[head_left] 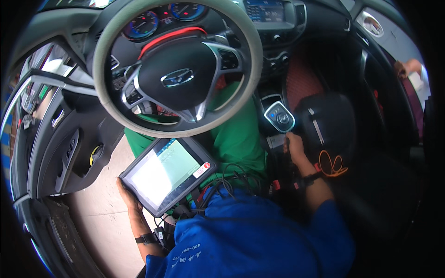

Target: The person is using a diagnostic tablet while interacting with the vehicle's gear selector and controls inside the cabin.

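Observation:
My left hand (129, 197) grips the lower left edge of a black-framed tablet (164, 173), its fingers partly hidden underneath. The tablet lies tilted across my lap, below the steering wheel (103, 88), and its lit screen carries strong glare. On the centre console my right hand (294, 147) is closed just behind the gear selector panel (279, 116) with its round knob. What that hand holds, if anything, is lost in the dark. A small silver plate (275, 141) sits beside its fingers.
The driver's door (69, 148) stands open on the left over pale floor (104, 222). Black cables (234, 178) bunch at my waist. An orange cord (333, 164) and a slim pale stick (317, 127) lie by the passenger seat. Another person's hand (408, 68) shows at far right.

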`<state>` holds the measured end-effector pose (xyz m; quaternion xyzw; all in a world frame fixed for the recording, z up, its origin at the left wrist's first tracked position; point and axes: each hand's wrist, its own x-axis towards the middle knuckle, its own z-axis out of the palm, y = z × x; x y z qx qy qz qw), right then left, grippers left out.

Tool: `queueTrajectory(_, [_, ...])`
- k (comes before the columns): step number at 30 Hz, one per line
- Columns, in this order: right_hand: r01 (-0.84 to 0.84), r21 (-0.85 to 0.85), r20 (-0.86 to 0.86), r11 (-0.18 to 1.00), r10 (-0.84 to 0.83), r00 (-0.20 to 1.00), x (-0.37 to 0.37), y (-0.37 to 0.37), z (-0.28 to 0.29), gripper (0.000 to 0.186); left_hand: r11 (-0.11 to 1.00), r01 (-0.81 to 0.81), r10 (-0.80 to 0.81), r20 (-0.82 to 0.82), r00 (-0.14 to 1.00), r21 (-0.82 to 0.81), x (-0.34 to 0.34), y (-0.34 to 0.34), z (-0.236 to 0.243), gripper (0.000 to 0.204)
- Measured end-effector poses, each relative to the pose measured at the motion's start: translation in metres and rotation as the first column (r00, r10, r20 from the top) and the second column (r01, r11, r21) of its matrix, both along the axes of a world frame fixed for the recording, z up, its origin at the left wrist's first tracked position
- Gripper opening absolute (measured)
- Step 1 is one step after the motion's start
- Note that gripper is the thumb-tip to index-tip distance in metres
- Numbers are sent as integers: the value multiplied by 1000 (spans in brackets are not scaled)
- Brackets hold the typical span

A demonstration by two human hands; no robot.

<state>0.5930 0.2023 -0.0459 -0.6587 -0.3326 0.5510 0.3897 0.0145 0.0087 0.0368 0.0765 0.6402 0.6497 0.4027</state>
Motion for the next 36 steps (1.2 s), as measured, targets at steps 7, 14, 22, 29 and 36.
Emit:
queueTrajectory(7, [-16, 52, 60, 999, 13, 998, 1, 9, -1, 42, 997, -40, 23, -230, 973, -68, 21, 16, 11, 89])
queueTrajectory(14, [-16, 48, 132, 999, 10, 991, -8, 5, 11, 41, 995, -14, -13, -260, 965, -101, 30, 8, 18, 90])
queueTrajectory(22, [-16, 46, 112, 999, 11, 994, -10, 6, 9, 41, 986, 167, -165, -103, 981, 9, 29, -21, 18, 92])
queueTrajectory(29, [33, -2, 99, 999, -32, 995, -7, 6, 4, 39, 989, 144, -145, -125, 981, -20, 0, -21, -12, 86])
queueTrajectory(36, [55, -11, 74, 998, -55, 996, -10, 3, 12, 37, 945, 282, -307, 154, 939, 164, -22, 0, -25, 73])
